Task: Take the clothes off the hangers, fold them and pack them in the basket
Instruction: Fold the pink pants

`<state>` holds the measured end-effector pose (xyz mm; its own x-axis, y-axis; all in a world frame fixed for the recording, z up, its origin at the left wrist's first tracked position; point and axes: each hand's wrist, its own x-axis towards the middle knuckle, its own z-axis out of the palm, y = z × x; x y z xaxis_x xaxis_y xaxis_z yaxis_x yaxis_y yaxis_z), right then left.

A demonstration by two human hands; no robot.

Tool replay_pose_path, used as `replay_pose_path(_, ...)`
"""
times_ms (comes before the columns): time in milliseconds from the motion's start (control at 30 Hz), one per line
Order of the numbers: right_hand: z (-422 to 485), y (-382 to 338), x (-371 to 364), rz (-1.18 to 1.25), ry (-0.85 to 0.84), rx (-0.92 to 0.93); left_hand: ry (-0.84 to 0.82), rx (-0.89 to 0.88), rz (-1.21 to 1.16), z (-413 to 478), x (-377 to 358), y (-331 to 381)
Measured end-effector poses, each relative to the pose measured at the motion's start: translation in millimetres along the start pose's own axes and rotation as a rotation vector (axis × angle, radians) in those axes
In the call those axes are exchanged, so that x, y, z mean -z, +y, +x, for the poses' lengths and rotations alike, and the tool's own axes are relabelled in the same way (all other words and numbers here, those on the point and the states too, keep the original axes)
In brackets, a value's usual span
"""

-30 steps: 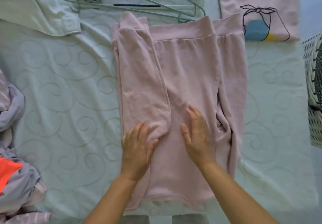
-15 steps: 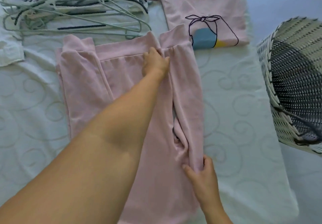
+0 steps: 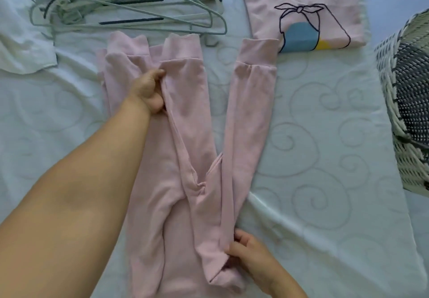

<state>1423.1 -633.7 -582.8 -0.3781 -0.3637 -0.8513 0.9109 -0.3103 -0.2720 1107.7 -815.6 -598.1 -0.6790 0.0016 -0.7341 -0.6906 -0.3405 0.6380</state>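
Note:
A pink long-sleeved top (image 3: 185,116) lies on the pale quilted bed, its right side folded over the middle. One sleeve (image 3: 246,112) runs out diagonally to the upper right, cuff near the folded shirt. My left hand (image 3: 148,91) grips the folded edge near the far hem. Near the front edge my right hand (image 3: 246,253) pinches the fabric where the sleeve meets the body. A white and dark woven basket (image 3: 404,102) stands at the right edge.
A folded pink shirt with a line drawing (image 3: 306,12) lies at the back right. A pile of pale hangers (image 3: 120,3) lies at the back left, beside a white garment (image 3: 21,49). Bare bed surface (image 3: 325,158) lies between the top and the basket.
The right side of the top has been folded over toward the middle, and its sleeve now lies out to the right. My left hand moved from the hem to the fold edge. Both hands keep hold.

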Motion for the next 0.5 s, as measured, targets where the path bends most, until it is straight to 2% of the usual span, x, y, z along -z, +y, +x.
replay_pose_path(100,10,13,0,0.068,0.119,-0.008,0.068,-0.08,-0.131,3,0,1)
replay_pose_path(167,9,14,-1,0.059,0.162,-0.01,0.112,-0.139,-0.064,4,3,0)
replay_pose_path(267,6,11,-3,0.013,0.169,-0.045,0.225,-0.284,0.328,2,5,2)
replay_pose_path(367,-1,-9,-8,-0.152,0.167,-0.075,0.356,-0.687,0.887,-24,-1,3)
replay_pose_path(400,-2,-20,-7,-0.279,0.216,-0.06,0.323,-0.812,0.97,-40,-4,-6)
replay_pose_path(433,-2,-35,-6,-0.439,0.323,0.0,0.221,-0.839,0.998,-60,-8,-20)
replay_pose_path(500,1,-73,-2,-0.793,0.648,0.239,-0.094,-0.656,1.029,-95,-10,-63)
